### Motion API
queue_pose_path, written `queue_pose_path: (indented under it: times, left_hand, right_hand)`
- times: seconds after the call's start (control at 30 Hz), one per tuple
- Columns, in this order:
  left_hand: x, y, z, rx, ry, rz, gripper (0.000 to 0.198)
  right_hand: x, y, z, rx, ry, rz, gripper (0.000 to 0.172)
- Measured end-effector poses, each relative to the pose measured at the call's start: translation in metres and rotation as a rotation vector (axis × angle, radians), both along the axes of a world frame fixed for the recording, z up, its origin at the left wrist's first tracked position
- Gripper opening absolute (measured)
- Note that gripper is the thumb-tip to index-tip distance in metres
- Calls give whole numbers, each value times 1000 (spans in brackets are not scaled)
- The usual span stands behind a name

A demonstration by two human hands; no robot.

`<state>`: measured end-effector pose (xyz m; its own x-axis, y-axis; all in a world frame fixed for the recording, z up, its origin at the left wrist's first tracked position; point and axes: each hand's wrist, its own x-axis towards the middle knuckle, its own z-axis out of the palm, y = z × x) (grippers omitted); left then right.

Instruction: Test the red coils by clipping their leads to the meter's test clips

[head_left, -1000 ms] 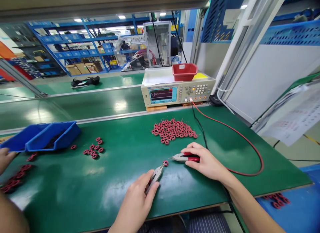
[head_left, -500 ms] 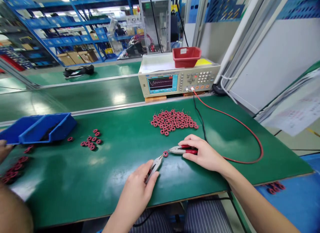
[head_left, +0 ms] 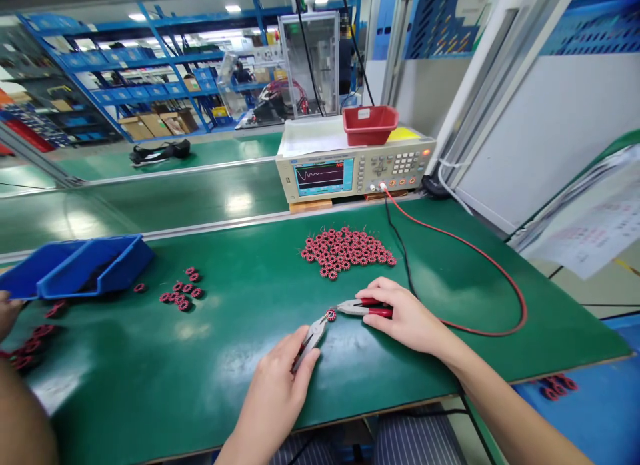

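Pinching clips: left hand [head_left: 274, 390] closed on left clip [head_left: 311, 334], right hand [head_left: 407, 316] closed on red-handled clip [head_left: 361, 308]. Both clip tips touching coil [head_left: 331, 314], between the hands, near worktop [head_left: 150, 378] front edge. Coil likely light, stiff, leads fragile; best held by the ring's rim. Further back: coil pile [head_left: 346, 250], then tester [head_left: 350, 168] at back edge.
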<state>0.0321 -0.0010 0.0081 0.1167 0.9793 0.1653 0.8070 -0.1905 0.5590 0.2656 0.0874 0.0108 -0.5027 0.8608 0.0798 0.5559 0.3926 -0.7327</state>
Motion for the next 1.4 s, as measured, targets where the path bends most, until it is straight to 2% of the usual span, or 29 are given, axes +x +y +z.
queue_pose_path:
  times: [0.37,0.7,0.87,1.03,1.4]
  left_hand:
    - [3,3,2,24,-9,20,34]
    - [3,5,2,-22,-91,55,34]
    - [3,6,4,-81,-132,67,29]
    - [6,7,7,-137,-166,58,27]
    - [5,6,3,-158,-252,56,24]
  right_hand:
    - [0,0,-2,10,11,1,30]
    - [3,1,3,-16,114,-41,24]
    - [3,0,2,-78,135,-73,22]
    - [3,-1,4,-95,124,-36,19]
    - [2,-1,7,-88,-8,39,20]
